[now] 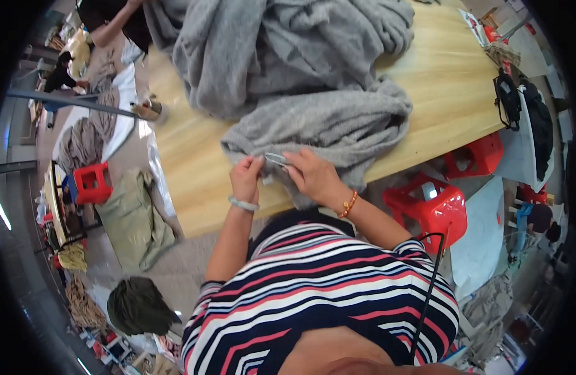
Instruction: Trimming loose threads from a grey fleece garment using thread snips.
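Note:
A grey knitted cloth (325,119) lies bunched at the near edge of the table, its lower part hanging over that edge. My left hand (245,178) is closed in a pinch on the cloth's near left edge. In my right hand (317,179) is a small silvery tool (276,159) with two slim arms, like thread snips. Its tip points left, close to my left fingertips, against the cloth. Whether a thread lies between its arms is too small to tell. Behind, a larger heap of the same grey cloth (288,56) covers the table's far part.
The pale wooden table (194,181) has a cup-like container (151,109) at its left edge. Red stools (428,209) stand to the right, another red stool (93,182) to the left. Black bags (508,100) are at the right. Folded cloth lies on the floor. Other people work at far left.

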{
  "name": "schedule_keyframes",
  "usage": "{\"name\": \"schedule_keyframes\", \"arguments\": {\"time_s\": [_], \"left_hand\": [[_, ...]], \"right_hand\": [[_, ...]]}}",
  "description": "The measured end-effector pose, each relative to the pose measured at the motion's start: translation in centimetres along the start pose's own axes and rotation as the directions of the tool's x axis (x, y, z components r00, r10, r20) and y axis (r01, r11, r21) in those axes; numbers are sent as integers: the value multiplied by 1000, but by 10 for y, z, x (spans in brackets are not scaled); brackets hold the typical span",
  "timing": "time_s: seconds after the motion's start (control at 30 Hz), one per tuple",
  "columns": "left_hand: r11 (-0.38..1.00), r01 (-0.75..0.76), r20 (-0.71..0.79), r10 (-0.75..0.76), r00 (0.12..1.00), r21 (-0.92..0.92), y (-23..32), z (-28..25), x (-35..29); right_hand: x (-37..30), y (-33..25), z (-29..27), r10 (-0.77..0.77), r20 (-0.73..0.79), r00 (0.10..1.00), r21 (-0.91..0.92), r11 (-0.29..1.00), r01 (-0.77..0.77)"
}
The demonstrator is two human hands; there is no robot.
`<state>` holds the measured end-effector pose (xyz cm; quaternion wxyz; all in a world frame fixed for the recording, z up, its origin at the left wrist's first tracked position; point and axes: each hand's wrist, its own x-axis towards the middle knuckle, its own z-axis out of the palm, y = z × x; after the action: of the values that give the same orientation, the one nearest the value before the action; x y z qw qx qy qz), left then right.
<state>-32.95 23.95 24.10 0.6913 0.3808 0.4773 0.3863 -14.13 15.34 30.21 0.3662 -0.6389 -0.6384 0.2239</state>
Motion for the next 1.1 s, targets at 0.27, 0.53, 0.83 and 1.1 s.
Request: {"name": "schedule_keyframes", "arguments": {"time_s": [0.27, 0.53, 0.83, 1.1], "left_hand": [[992, 28, 12, -27, 1000, -121, -15, 3, -3], [804, -315, -51, 393, 918, 505, -12, 19, -36], [394, -600, 230, 670, 706, 696, -13, 34, -41], [972, -146, -157, 176, 972, 187, -49, -4, -21]], "right_hand": [[-4, 6, 9, 74, 116, 990, -83, 994, -64], [-9, -9, 17, 135, 176, 975, -265, 961, -85], [0, 3, 32, 61, 111, 992, 21, 998, -64], [-6, 23, 43, 199, 288, 937, 116, 964, -241]]}}
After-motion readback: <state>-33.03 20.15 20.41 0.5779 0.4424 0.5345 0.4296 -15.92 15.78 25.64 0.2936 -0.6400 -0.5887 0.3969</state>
